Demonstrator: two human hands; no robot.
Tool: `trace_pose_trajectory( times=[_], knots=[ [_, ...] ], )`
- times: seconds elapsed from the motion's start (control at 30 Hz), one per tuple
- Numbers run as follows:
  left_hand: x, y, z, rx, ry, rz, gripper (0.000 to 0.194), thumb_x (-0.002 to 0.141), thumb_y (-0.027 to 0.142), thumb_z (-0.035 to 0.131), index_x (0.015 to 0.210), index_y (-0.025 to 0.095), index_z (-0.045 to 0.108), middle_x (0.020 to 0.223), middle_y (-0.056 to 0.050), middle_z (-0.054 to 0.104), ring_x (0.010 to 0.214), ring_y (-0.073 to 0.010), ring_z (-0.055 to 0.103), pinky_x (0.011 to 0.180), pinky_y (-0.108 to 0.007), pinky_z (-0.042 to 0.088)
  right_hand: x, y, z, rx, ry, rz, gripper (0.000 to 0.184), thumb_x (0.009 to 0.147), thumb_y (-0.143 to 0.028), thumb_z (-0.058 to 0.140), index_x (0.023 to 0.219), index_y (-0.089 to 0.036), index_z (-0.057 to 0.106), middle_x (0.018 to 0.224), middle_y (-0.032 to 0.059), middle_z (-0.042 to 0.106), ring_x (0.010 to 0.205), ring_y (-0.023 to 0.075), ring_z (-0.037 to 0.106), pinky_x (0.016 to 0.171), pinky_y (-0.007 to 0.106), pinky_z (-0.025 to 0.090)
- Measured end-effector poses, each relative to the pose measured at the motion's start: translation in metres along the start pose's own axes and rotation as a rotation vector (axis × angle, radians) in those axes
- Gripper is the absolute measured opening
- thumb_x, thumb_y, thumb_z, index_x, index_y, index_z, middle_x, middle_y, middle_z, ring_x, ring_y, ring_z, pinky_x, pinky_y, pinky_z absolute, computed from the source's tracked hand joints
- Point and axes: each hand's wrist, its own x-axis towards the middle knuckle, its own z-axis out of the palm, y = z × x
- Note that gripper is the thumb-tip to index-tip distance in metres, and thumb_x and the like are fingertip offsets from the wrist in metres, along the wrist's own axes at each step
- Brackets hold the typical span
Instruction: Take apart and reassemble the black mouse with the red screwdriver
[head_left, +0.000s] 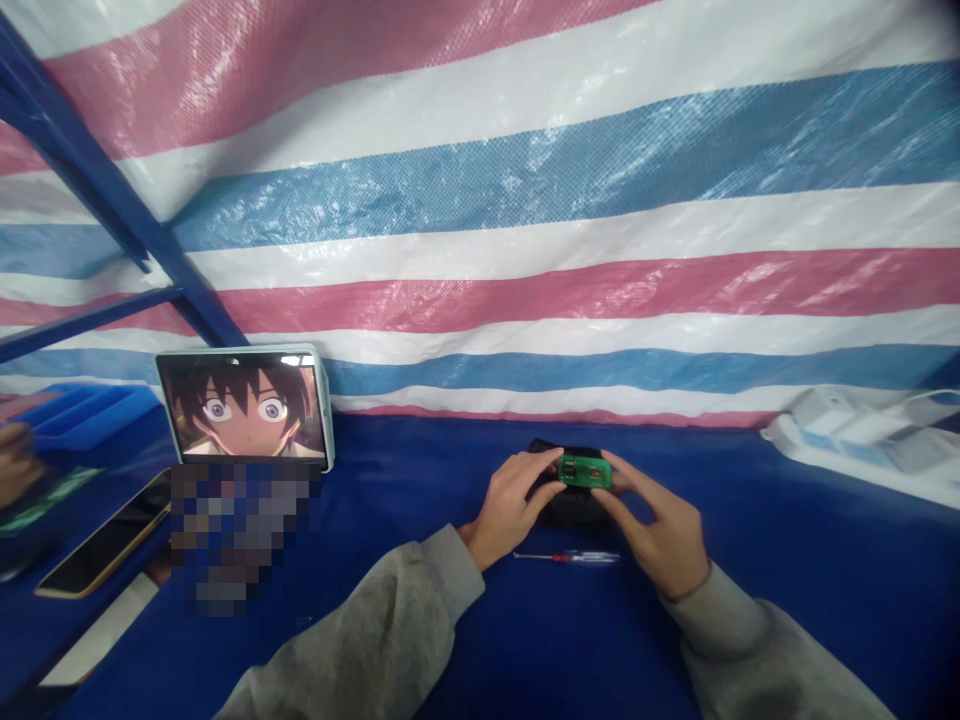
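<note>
A small green circuit board (586, 473) is held up between both hands, its face turned toward me. My left hand (512, 503) pinches its left end between thumb and fingers. The right end is gripped the same way by my right hand (660, 525). Right behind and below the board lies a black object (570, 510), partly covered by the hands, so its kind is unclear. A screwdriver (574, 557) with a clear handle and a red collar rests on the blue tabletop (555, 640) just in front, its tip pointing left.
A tablet (247, 410) stands upright at the left, with a phone (105, 535) and a blue tray (94, 415) beyond it. Another person's hand (16, 465) is at the left edge. A white power strip (862, 450) lies at the right. Striped sheeting (525, 300) hangs behind.
</note>
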Motion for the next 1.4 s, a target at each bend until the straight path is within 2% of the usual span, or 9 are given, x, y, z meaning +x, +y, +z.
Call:
trace_pose_trajectory(
  times=[0.3, 0.53, 0.7, 0.77, 0.87, 0.93, 1.07, 1.3, 1.4],
  knots=[
    [0.001, -0.001, -0.001, -0.005, -0.030, 0.004, 0.039, 0.099, 0.033, 0.058, 0.136, 0.021, 0.055, 0.111, -0.009, 0.070, 0.101, -0.0208, 0.067, 0.095, -0.039, 0.055, 0.000, 0.000, -0.001, -0.004, 0.010, -0.018, 0.039, 0.089, -0.036, 0.065, 0.124, -0.020, 0.066, 0.089, 0.0042, 0.077, 0.080, 0.0188, 0.075, 0.083, 0.030, 0.061],
    [0.000, 0.000, -0.001, -0.019, -0.007, 0.067, 0.047, 0.098, 0.031, 0.060, 0.143, 0.022, 0.050, 0.113, -0.010, 0.070, 0.099, -0.0211, 0.067, 0.092, -0.040, 0.056, 0.001, 0.000, -0.003, 0.045, -0.020, 0.061, 0.039, 0.086, -0.044, 0.066, 0.117, -0.020, 0.069, 0.086, 0.0040, 0.077, 0.081, 0.0209, 0.075, 0.080, 0.031, 0.061],
    [0.003, 0.003, -0.003, -0.031, -0.015, 0.103, 0.037, 0.098, 0.027, 0.060, 0.134, 0.019, 0.059, 0.114, -0.010, 0.071, 0.100, -0.0215, 0.068, 0.092, -0.039, 0.056, 0.006, -0.008, -0.006, 0.099, -0.066, 0.087, 0.027, 0.091, -0.044, 0.059, 0.091, -0.021, 0.073, 0.072, 0.0024, 0.075, 0.064, 0.0169, 0.071, 0.067, 0.027, 0.059],
    [0.003, 0.003, -0.003, -0.029, -0.034, 0.108, 0.031, 0.097, 0.027, 0.060, 0.127, 0.018, 0.063, 0.113, -0.010, 0.072, 0.101, -0.0221, 0.068, 0.092, -0.040, 0.056, 0.009, -0.011, -0.007, 0.118, -0.103, 0.103, 0.032, 0.094, -0.043, 0.055, 0.075, -0.021, 0.070, 0.060, 0.0001, 0.069, 0.054, 0.0137, 0.066, 0.059, 0.024, 0.054],
    [0.002, 0.002, -0.003, -0.015, -0.013, 0.092, 0.040, 0.095, 0.029, 0.065, 0.133, 0.019, 0.059, 0.116, -0.011, 0.071, 0.103, -0.0225, 0.068, 0.094, -0.040, 0.056, 0.011, -0.015, -0.009, 0.137, -0.141, 0.121, 0.039, 0.094, -0.043, 0.053, 0.064, -0.021, 0.064, 0.053, -0.0020, 0.063, 0.047, 0.0113, 0.059, 0.055, 0.022, 0.050],
    [0.001, 0.002, -0.003, -0.001, 0.005, 0.094, 0.046, 0.094, 0.031, 0.066, 0.138, 0.020, 0.055, 0.120, -0.011, 0.068, 0.108, -0.0226, 0.067, 0.096, -0.040, 0.056, 0.012, -0.016, -0.010, 0.153, -0.155, 0.134, 0.039, 0.094, -0.043, 0.053, 0.064, -0.021, 0.064, 0.051, -0.0029, 0.060, 0.046, 0.0108, 0.058, 0.053, 0.022, 0.048],
    [0.001, 0.004, -0.004, 0.045, 0.002, 0.132, 0.034, 0.097, 0.030, 0.061, 0.130, 0.021, 0.061, 0.126, -0.011, 0.065, 0.113, -0.0216, 0.065, 0.097, -0.038, 0.056, 0.013, -0.017, -0.010, 0.181, -0.177, 0.147, 0.037, 0.094, -0.044, 0.054, 0.066, -0.021, 0.065, 0.048, -0.0039, 0.058, 0.043, 0.0103, 0.055, 0.051, 0.022, 0.047],
    [0.003, 0.006, -0.003, 0.121, -0.015, 0.114, 0.028, 0.097, 0.032, 0.060, 0.121, 0.020, 0.065, 0.115, -0.010, 0.071, 0.103, -0.0214, 0.068, 0.091, -0.038, 0.055, 0.013, -0.013, -0.010, 0.132, -0.212, 0.133, 0.042, 0.094, -0.049, 0.050, 0.067, -0.021, 0.067, 0.047, -0.0027, 0.058, 0.042, 0.0113, 0.054, 0.049, 0.023, 0.046],
    [0.002, 0.006, -0.003, 0.163, -0.017, 0.112, 0.025, 0.093, 0.029, 0.062, 0.115, 0.019, 0.066, 0.110, -0.010, 0.073, 0.097, -0.0218, 0.070, 0.085, -0.037, 0.054, 0.012, -0.009, -0.010, 0.065, -0.174, 0.113, 0.045, 0.095, -0.048, 0.049, 0.065, -0.020, 0.068, 0.049, -0.0020, 0.059, 0.043, 0.0106, 0.054, 0.047, 0.022, 0.043]
  ],
)
